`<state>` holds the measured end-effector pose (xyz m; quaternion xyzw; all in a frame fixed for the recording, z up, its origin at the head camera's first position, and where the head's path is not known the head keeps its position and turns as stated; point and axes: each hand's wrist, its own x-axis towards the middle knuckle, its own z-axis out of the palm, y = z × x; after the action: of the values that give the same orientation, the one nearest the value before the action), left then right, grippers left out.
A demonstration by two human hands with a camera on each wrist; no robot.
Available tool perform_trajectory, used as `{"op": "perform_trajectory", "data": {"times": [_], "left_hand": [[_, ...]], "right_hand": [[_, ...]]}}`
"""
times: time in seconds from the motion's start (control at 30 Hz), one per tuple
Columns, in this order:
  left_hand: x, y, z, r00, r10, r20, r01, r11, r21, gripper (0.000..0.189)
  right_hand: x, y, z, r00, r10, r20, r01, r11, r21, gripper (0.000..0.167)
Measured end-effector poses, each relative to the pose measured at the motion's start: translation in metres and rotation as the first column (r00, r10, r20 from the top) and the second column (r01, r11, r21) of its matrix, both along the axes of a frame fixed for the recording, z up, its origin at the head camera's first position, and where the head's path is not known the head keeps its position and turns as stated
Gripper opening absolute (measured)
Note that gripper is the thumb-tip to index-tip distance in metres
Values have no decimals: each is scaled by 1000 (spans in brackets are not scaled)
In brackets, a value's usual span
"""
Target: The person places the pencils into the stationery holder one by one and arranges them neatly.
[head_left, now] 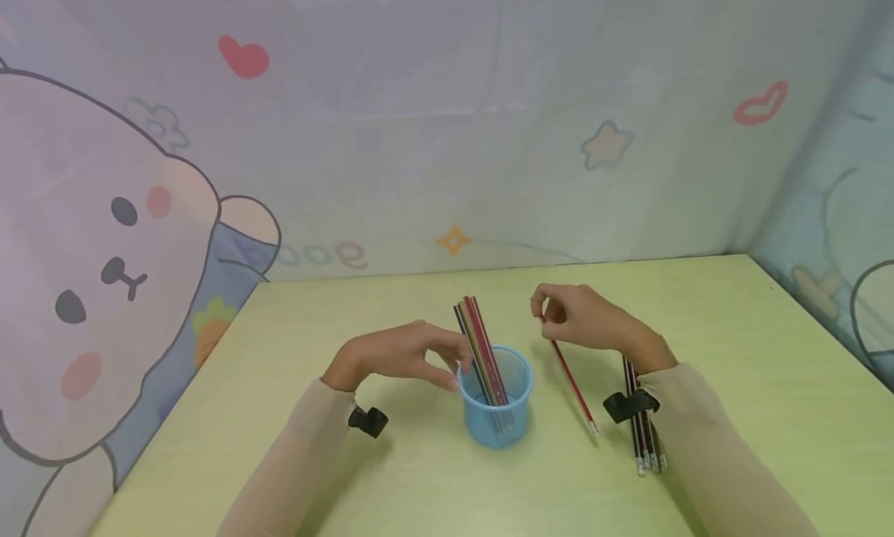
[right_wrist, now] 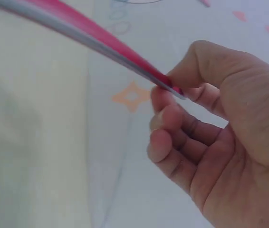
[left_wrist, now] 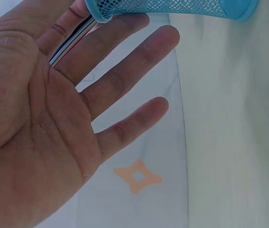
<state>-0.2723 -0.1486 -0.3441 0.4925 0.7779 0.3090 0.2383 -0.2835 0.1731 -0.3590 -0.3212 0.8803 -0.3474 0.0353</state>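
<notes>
A light blue mesh pencil cup [head_left: 497, 420] stands on the table, with several dark, gold and red pencils [head_left: 483, 351] leaning inside it. My left hand [head_left: 408, 354] is at the cup's left rim, thumb and index finger pinching it. In the left wrist view the other three fingers of that hand [left_wrist: 72, 109] stretch out below the cup's rim [left_wrist: 182, 9]. To the right of the cup, my right hand [head_left: 583, 316] pinches one end of a red pencil [head_left: 574, 383] between thumb and index finger. Its white-tipped eraser end slants down toward the table.
Under the right forearm lies a bunch of several dark pencils [head_left: 644, 436], eraser ends toward me. The pale yellow-green table [head_left: 391, 490] meets a printed cloth backdrop [head_left: 419, 133] behind and at both sides. Black wrist straps [head_left: 368, 420] sit on both sleeves.
</notes>
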Motion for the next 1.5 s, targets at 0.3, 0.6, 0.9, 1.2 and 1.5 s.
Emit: {"op": "perform_trajectory", "data": {"times": [0.3,0.6,0.9,1.2,1.5], "left_hand": [[-1,0,1,1000,-17,-15,17,1000,1,27],[1,0,0,1000,-7,-1,7,1000,-1,27],[1,1,0,1000,-3,-1,3,1000,-1,26],[1,1,1,1000,-2,12,2,1000,5,17],[1,1,0,1000,-7,17,7,1000,11,19]], "right_hand": [[28,2,45,949,-166,-268,98,963,-249,18],[47,-9,65,895,-293,-337,108,875,-472,16],[43,-23,52,881,-222,-417,35,910,-412,20],[35,-41,33,888,-118,-445,-6,964,-267,19],[33,-52,18,945,-15,-327,-21,994,-106,22]]}}
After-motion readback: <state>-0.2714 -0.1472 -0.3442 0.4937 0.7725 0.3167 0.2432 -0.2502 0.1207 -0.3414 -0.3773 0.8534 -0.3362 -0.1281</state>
